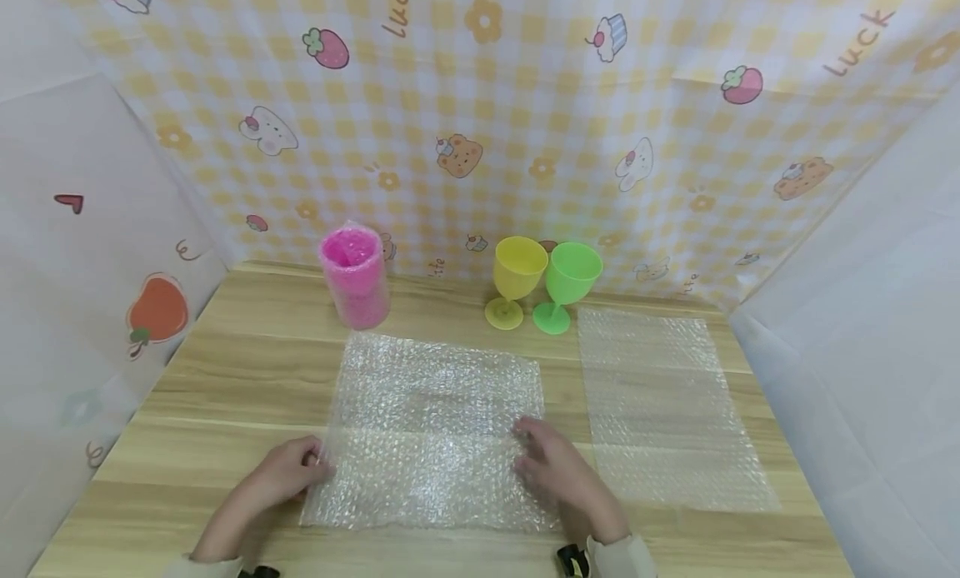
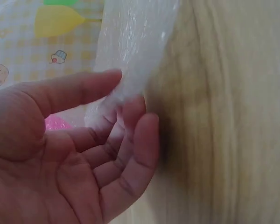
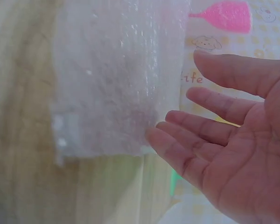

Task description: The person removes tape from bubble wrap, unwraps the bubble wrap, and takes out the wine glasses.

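A clear sheet of bubble wrap (image 1: 435, 428) lies flat on the wooden table in front of me. My left hand (image 1: 288, 470) is at its left edge. In the left wrist view, the thumb is on one side of the sheet's edge (image 2: 135, 60) and curled fingertips (image 2: 147, 135) are on the other, partly seen through the plastic. My right hand (image 1: 558, 470) is beside the right edge with fingers spread and gently bent. From the right wrist, its lower fingertips (image 3: 158, 135) come right up to the wrap and the thumb stands apart.
Behind the sheet stand a pink goblet rolled in bubble wrap (image 1: 356, 278), a yellow goblet (image 1: 517, 270) and a green goblet (image 1: 572, 274). A second bubble wrap sheet (image 1: 667, 411) lies at the right. A checkered cloth (image 1: 420, 103) hangs along the table's back edge.
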### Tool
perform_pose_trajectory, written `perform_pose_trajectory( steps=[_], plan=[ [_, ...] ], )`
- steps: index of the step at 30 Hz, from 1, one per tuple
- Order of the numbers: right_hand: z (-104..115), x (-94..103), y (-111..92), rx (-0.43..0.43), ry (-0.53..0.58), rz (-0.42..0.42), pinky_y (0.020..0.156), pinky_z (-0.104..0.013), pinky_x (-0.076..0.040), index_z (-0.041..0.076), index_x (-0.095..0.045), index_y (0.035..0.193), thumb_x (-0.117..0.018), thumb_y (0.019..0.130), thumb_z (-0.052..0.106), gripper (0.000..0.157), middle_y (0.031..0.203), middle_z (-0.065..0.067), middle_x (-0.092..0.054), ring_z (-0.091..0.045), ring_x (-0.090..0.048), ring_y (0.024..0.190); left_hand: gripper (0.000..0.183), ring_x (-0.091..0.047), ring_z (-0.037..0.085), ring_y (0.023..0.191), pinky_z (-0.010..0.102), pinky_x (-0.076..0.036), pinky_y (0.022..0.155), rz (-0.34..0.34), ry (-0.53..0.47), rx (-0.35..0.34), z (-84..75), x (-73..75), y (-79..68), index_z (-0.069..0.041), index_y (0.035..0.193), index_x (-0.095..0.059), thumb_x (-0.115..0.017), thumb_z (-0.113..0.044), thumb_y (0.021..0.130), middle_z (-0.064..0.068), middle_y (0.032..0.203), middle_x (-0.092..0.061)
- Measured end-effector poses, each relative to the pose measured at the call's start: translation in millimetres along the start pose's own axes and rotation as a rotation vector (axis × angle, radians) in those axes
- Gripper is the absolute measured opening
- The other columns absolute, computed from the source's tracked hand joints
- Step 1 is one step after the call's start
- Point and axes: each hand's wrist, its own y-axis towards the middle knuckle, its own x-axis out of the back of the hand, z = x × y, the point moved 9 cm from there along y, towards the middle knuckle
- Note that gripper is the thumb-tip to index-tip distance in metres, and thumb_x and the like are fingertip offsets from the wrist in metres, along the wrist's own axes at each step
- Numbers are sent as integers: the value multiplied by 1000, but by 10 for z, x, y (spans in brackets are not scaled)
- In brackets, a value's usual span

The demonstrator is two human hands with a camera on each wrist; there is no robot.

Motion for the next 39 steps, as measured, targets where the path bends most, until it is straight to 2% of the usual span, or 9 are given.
perform_pose_trajectory(
  steps=[3,9,15,20,25,29,32,35,39],
  plan=[
    [29,16,32,1,27,7,98,-47,-41,-1,-40,132,-58,85,14,52,132,-18,-47,-34,-50,115,18,-40,9,55,19,-38,47,-41,29,-63,-86,14,-15,-6,76,-44,-60,-12,83,0,65,-41],
    [85,33,83,10,23,0,98,-47,-42,0,-37,134,-57,87,18,54,134,-18,-45,-33,-51,114,9,-49,9,64,21,-44,54,-277,224,-211,-337,151,-57,-10,86,-53,-61,-8,83,0,71,-56],
    [27,212,98,-51,52,-150,102,-51,-35,4,-37,136,-58,87,16,55,138,-18,-39,-35,-42,123,12,-54,8,70,23,-48,59,-407,339,-282,-461,235,-84,-14,82,-58,-66,-7,78,-4,75,-59],
    [9,481,99,-23,33,-328,104,-54,-30,-1,-42,129,-62,83,6,51,136,-22,-40,-39,-36,127,18,-57,11,72,23,-49,59,-504,360,-380,-563,285,-153,-15,83,-60,-69,-3,73,-3,79,-60],
    [-24,592,103,-19,-18,-345,105,-53,-29,-2,-41,130,-63,82,7,53,137,-23,-39,-39,-35,128,24,-57,11,71,25,-50,59,-607,362,-497,-648,327,-227,-14,82,-57,-69,4,71,-4,81,-61],
    [-58,610,122,-26,-25,-312,106,-53,-26,-1,-36,134,-62,82,9,59,141,-23,-34,-39,-31,130,29,-58,11,76,23,-50,65,-660,361,-595,-739,361,-285,-13,85,-59,-65,11,70,-3,84,-62],
    [-74,624,157,-12,-31,-298,107,-53,-24,0,-29,138,-62,83,9,65,144,-21,-29,-39,-29,132,31,-58,13,80,13,-47,74,-681,339,-652,-806,399,-311,-11,87,-61,-63,15,69,-2,86,-63],
    [-97,636,203,2,-26,-281,108,-53,-23,1,-23,141,-61,84,10,70,145,-22,-26,-39,-26,133,32,-57,11,80,4,-41,78,-686,300,-698,-847,432,-322,-11,85,-61,-63,16,67,-3,85,-63],
    [-139,650,269,-3,1,-261,107,-53,-24,2,-26,141,-61,84,13,67,143,-22,-31,-39,-29,132,34,-56,6,80,2,-41,78,-654,210,-804,-908,452,-340,-8,84,-60,-64,19,65,-2,85,-62]
  ],
)
